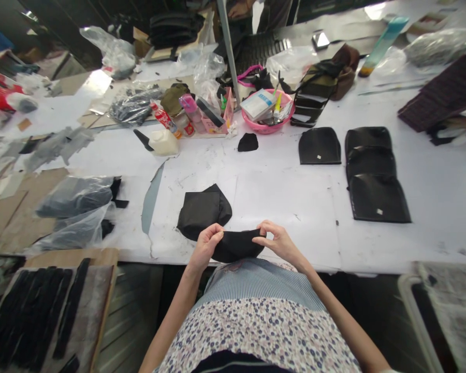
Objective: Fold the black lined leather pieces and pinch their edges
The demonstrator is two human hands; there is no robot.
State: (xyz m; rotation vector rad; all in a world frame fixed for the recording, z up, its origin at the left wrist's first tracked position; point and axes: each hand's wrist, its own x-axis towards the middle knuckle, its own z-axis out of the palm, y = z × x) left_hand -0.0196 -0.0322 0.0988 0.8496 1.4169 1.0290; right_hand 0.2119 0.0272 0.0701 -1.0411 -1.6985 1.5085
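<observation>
A black fabric piece (238, 246) with a curved lower edge is stretched between my hands at the table's front edge. My left hand (209, 241) pinches its upper left corner between thumb and fingers. At the upper right corner, my right hand (274, 239) grips it the same way. Just beyond my left hand lie some flat black pieces (200, 207), overlapping on the white table. Further off, a small black scrap (248, 142) rests by itself. To the right are a black panel (319, 146) with a small pale mark and a stack of overlapping black panels (376, 176).
A pink basket (266, 124) of supplies stands near a metal pole (229, 46), beside bottles and a white container (163, 142). Plastic-wrapped bundles (79, 197) lie at left. Black strips (31, 311) cover a board at lower left. Another person (274, 18) is across the table.
</observation>
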